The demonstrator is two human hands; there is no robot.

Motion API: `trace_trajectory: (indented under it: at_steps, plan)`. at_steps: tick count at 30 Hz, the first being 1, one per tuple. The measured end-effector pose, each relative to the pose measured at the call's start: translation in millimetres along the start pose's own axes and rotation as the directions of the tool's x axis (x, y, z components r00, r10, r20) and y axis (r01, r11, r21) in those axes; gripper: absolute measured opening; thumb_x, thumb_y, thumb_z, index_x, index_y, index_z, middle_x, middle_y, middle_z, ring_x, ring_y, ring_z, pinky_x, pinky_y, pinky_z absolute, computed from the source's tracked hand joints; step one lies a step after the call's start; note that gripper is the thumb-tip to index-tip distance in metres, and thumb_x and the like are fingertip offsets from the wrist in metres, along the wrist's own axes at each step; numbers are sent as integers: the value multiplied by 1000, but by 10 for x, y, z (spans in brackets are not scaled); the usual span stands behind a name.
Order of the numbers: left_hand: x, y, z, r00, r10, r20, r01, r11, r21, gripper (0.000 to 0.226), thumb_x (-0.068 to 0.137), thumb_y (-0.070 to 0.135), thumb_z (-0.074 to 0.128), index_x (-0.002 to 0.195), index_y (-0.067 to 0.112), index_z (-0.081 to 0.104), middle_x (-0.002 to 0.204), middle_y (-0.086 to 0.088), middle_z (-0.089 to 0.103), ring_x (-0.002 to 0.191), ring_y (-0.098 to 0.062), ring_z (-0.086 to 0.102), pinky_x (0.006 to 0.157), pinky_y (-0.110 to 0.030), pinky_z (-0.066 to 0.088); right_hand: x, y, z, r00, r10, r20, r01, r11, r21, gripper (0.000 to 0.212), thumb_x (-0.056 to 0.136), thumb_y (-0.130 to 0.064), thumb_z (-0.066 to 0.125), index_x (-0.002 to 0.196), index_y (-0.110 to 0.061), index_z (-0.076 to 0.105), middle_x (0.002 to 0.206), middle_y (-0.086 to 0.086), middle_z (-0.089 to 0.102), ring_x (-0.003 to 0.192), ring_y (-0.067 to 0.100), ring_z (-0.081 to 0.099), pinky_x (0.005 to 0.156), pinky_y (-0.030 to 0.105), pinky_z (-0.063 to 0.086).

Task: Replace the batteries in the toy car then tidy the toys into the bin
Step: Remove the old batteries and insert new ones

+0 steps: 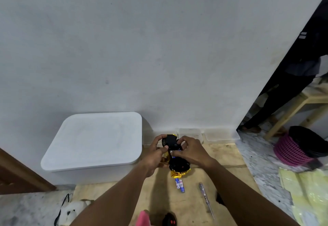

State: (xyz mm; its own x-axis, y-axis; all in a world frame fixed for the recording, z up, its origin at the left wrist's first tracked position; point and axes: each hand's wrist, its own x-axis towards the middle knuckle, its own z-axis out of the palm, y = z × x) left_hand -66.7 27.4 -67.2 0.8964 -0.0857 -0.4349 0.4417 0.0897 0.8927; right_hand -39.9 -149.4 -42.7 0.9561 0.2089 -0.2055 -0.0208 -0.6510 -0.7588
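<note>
Black and gold toy car (178, 165), turned underside up, is held above the tan floor (195, 208) just below the middle of the frame, gripped from both sides. The left hand (154, 154) curls round the car's far end, its thumb laid across the dark underside beside a wheel. The right hand (190, 152) has its fingers bent, the tips pinching at the centre of the underside, where a scrap of blue and white shows (too small to tell what it is).

Directly below the car, two blue and white batteries (179, 185) lie side by side on the floor. A slim screwdriver (205, 199) lies to their right, well apart from them.

A white bin (92, 140) with its lid on stands against the pale wall at the left of the frame, just beside the hands.

Along the bottom edge are a white plush toy (74, 209), a pink object (143, 218) and a black remote (170, 220) with red buttons.

At the right edge a pink basket (291, 152) with a black liner lies tilted near pale wooden furniture legs.
</note>
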Motion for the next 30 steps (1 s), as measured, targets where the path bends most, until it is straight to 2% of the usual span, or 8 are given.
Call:
trace_trajectory:
  at_steps: [3, 7, 10, 16, 20, 23, 28, 30]
  plan:
    - [12, -7, -18, 1000, 4, -15, -4, 1000, 15, 32, 103, 19, 54, 123, 44, 55, 113, -14, 70, 77, -30, 70, 64, -38, 59, 0, -24, -3, 999, 3, -35, -3, 1000, 3, 46, 66, -39, 84, 103, -22, 65, 79, -5, 61, 70, 7, 62, 55, 14, 43]
    - [20, 3, -46, 1000, 17, -10, -17, 1000, 26, 35, 102, 16, 55, 121, 45, 57, 114, -19, 68, 84, -34, 70, 77, -48, 60, 25, 28, 34, 999, 5, -48, -6, 1000, -30, 53, 58, -51, 81, 102, -26, 65, 90, 0, 63, 82, 11, 63, 62, 19, 49]
    - [10, 21, -48, 1000, 7, -5, -7, 1000, 14, 44, 100, 9, 54, 121, 48, 56, 115, -19, 65, 78, -31, 67, 75, -43, 58, 44, 45, 56, 999, 11, -46, -14, 997, -76, 54, 54, -54, 78, 99, -30, 63, 96, 1, 62, 89, 13, 61, 70, 26, 56]
    - [-4, 14, 1, 1000, 27, 3, -27, 1000, 11, 45, 100, 3, 50, 120, 42, 56, 104, -12, 69, 71, -28, 67, 78, -47, 58, 0, -34, 122, 995, 27, -91, -40, 990, -137, 62, 49, -59, 71, 104, -31, 59, 98, 2, 61, 83, 16, 64, 68, 28, 57]
    - [-21, 4, -16, 1000, 27, -13, -27, 1000, 2, 45, 100, 3, 50, 119, 43, 56, 108, -16, 65, 75, -28, 66, 71, -41, 60, -23, -75, 108, 995, 11, -104, -19, 997, -81, 42, 61, -53, 65, 99, -34, 65, 93, 3, 64, 83, 16, 63, 65, 25, 52]
    - [-15, 3, -69, 1000, 20, -16, -21, 999, -41, 45, 99, 4, 51, 117, 45, 57, 116, -21, 63, 80, -31, 65, 68, -40, 59, -26, -49, 80, 996, -36, -79, 36, 999, -6, 22, 81, -35, 60, 96, -29, 76, 98, -5, 72, 90, 10, 65, 77, 25, 54]
    - [-17, 13, -101, 1000, -1, -17, 0, 998, -59, 46, 99, 3, 51, 121, 43, 55, 118, -22, 63, 77, -30, 65, 67, -40, 57, -58, 40, 80, 997, -24, -76, 38, 983, 180, 23, 94, -17, 53, 90, -19, 76, 106, -6, 64, 98, 5, 60, 79, 18, 45]
    - [-26, 3, -104, 1000, -11, -12, 10, 997, -72, 45, 100, 3, 50, 123, 41, 54, 116, -20, 63, 78, -31, 64, 70, -42, 57, -72, 51, 59, 994, 56, -98, -20, 941, 338, 27, 97, -15, 47, 92, -14, 74, 98, -5, 66, 81, 5, 60, 69, 21, 43]
